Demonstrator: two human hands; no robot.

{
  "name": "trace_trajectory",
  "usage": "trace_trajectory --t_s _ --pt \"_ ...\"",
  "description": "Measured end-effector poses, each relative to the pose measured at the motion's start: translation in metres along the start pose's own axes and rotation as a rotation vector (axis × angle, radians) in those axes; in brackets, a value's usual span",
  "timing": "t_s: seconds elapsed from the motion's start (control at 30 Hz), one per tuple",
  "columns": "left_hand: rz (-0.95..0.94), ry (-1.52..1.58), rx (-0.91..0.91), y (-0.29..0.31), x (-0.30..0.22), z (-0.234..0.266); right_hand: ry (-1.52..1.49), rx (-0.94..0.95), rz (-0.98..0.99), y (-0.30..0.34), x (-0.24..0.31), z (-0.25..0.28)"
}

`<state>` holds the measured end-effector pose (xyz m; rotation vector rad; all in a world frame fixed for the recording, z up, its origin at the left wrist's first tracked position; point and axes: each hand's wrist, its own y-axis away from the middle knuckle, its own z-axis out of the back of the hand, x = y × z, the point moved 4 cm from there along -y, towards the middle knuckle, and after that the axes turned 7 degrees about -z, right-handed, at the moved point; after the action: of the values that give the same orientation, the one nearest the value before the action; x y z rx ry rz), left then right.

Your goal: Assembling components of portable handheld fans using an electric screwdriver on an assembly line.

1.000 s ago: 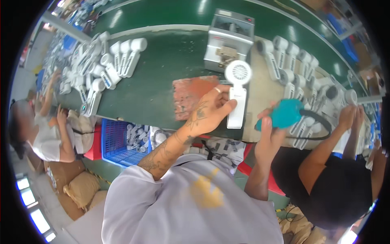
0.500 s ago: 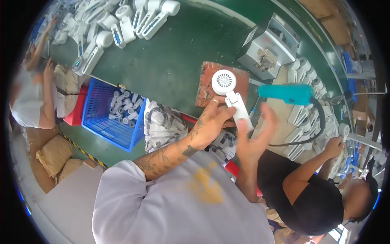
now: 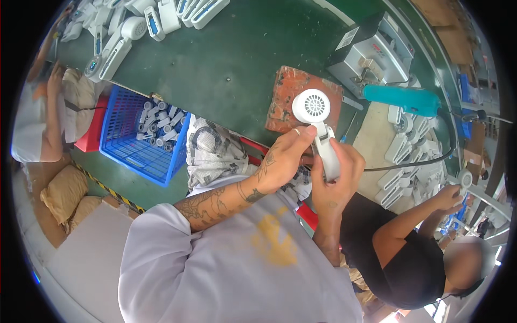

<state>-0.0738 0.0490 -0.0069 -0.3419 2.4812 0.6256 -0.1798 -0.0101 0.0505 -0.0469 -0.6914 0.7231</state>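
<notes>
Between my hands is a white handheld fan [image 3: 313, 106], its round grille head facing up and its handle angled down toward me. My left hand [image 3: 288, 151] pinches it near the neck, thumb on top. My right hand [image 3: 340, 175] is wrapped round the lower handle, thumb on one side and fingers on the other. The fan head lies over a worn reddish block [image 3: 286, 102] on the green bench. To the right of the block lies a teal power tool [image 3: 403, 100] with a black cable.
A grey metal machine [image 3: 371, 56] stands behind the block. Many white fans [image 3: 132, 28] are heaped at the far left, others [image 3: 401, 177] at the right. A blue crate [image 3: 137, 161] of small white parts sits below the bench's left side. A co-worker [image 3: 406, 264] works at the right, another [image 3: 37, 124] at the left.
My right hand, open beside the fan before, has closed round its handle. My left thumb has moved up toward the neck. The whole view has shifted slightly.
</notes>
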Motion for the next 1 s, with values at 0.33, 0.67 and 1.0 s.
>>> trace_trajectory --t_s 0.33,0.67,1.0 --pt "-0.085 -0.107 0.038 -0.002 0.005 0.001 -0.088 0.017 -0.023 0.001 -0.003 -0.003" --pt "-0.113 -0.095 0.064 -0.003 0.008 0.004 0.029 0.04 0.025 -0.002 -0.002 -0.002" --pt "-0.089 -0.033 0.018 -0.001 0.01 0.008 -0.006 0.031 0.056 -0.005 -0.002 -0.003"
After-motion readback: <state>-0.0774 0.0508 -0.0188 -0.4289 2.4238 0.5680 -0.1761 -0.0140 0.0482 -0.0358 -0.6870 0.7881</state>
